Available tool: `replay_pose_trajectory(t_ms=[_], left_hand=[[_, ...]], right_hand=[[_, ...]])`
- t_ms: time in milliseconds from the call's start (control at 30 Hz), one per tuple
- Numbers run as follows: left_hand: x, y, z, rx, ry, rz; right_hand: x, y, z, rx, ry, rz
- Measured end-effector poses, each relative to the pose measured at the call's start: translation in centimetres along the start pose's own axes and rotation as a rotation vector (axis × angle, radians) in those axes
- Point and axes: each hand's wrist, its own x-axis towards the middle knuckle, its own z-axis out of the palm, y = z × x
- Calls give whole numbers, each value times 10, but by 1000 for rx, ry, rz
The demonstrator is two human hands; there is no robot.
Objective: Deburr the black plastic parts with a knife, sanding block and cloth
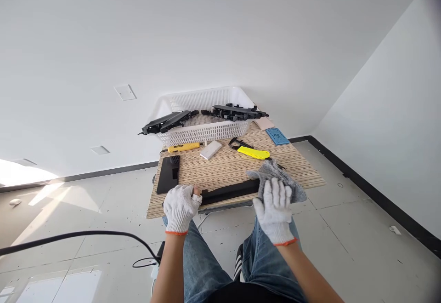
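A long black plastic strip [229, 191] lies along the near edge of the table. My left hand [181, 205], in a white knit glove with the thumb tip bare, is closed around the strip's left end. Over the right end is a crumpled grey cloth [294, 191]. My right hand [276, 208], gloved too, holds the cloth against the strip with its fingers laid over it. Cloth and hand hide that end of the strip.
A white plastic basket [206, 134] with several black plastic parts [237, 112] stands at the back. On the wood-striped table [206, 169] lie a phone [168, 174], yellow-handled tool [184, 147], white box [211, 149], yellow cutter [254, 152], black caliper [237, 143] and blue packet [277, 136].
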Motion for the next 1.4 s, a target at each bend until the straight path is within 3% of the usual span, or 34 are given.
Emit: replay_pose_trajectory(t_ms=[200,367,533,633,700,733,800,867,967,1100,1267,1400], left_hand=[[-1,-1,1,-4,16,39],[-2,-2,1,-5,15,53],[-3,2,1,26,29,13],[-2,9,3,33,35,8],[-2,12,4,29,42,13],[-1,13,5,28,45,16],[0,14,5,30,52,17],[1,13,6,33,59,19],[-1,11,5,34,76,48],[-3,11,4,25,104,74],[-4,9,2,11,86,84],[-4,7,1,-8,64,74]], right_hand=[[11,53,1,0,222,32],[16,45,3,79,265,140],[13,-8,7,108,260,173],[-1,-64,14,173,217,35],[-12,-104,19,255,156,-155],[-17,-122,21,311,187,-248],[-22,-147,24,357,227,-251],[-22,-154,23,377,200,-238],[-14,-135,18,434,205,-265],[-1,-84,14,399,315,-302],[7,-21,11,161,417,-217],[10,2,4,99,397,-139]])
